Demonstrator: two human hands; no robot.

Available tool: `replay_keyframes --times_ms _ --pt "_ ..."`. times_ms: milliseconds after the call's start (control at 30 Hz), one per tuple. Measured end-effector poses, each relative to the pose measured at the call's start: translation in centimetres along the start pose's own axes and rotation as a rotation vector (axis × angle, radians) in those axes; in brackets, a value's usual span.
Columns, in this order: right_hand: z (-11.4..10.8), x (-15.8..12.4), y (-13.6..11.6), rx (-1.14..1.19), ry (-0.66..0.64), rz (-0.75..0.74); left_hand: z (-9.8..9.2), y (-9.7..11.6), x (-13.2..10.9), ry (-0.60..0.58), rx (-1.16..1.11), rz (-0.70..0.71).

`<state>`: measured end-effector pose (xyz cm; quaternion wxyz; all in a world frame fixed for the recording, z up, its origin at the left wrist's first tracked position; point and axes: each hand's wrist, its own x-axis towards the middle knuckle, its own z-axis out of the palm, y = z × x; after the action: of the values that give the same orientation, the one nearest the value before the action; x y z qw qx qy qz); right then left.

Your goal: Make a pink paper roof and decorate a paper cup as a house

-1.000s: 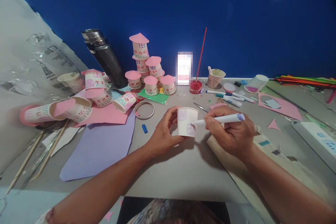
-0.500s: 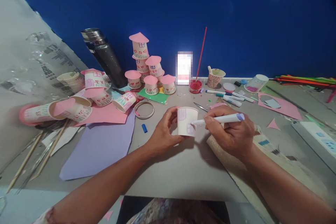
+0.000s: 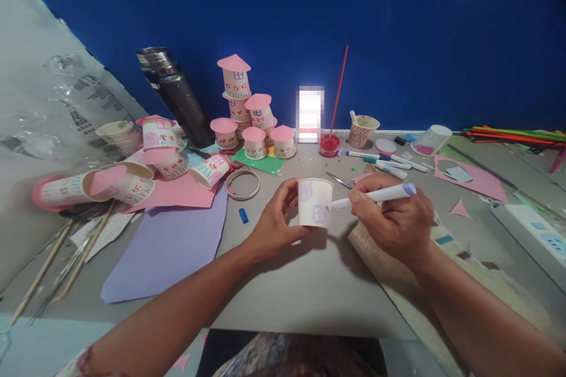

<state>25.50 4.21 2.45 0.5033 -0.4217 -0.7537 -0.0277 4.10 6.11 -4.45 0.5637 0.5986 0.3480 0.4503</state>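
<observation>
A small white paper cup (image 3: pixel 314 202) stands upside down on the grey table (image 3: pixel 305 288), with faint purple window shapes drawn on its side. My left hand (image 3: pixel 274 222) grips the cup from the left, thumb and fingers wrapped round it. My right hand (image 3: pixel 395 219) is closed on a white marker with a purple cap (image 3: pixel 375 195). The marker's tip touches the lower purple drawing on the cup.
A pile of decorated cup houses with pink roofs (image 3: pixel 247 112) stands at the back, beside a dark flask (image 3: pixel 177 94). More cups (image 3: pixel 115 182), pink paper (image 3: pixel 181 193) and purple paper (image 3: pixel 163 247) lie left. Markers (image 3: pixel 389 164), scissors (image 3: pixel 339 180), a red paint pot (image 3: pixel 329 145) and a tape ring (image 3: pixel 242 184) surround the work spot.
The cup has turned slightly in my left hand, and my right hand with the marker has shifted a little to the right and up. Nothing else moved.
</observation>
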Motion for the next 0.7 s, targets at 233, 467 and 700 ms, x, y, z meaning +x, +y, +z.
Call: replay_keyframes --times_ms 233,467,700 --pt "-0.05 0.0 0.11 0.005 -0.006 -0.008 0.01 0.12 0.11 0.005 -0.031 -0.02" --pt "-0.08 0.15 0.39 0.011 0.062 0.024 -0.13 -0.21 0.24 0.037 -0.1 -0.037" --pt "0.12 0.05 0.46 0.094 0.058 0.01 -0.14 0.41 0.29 0.076 -0.181 -0.137"
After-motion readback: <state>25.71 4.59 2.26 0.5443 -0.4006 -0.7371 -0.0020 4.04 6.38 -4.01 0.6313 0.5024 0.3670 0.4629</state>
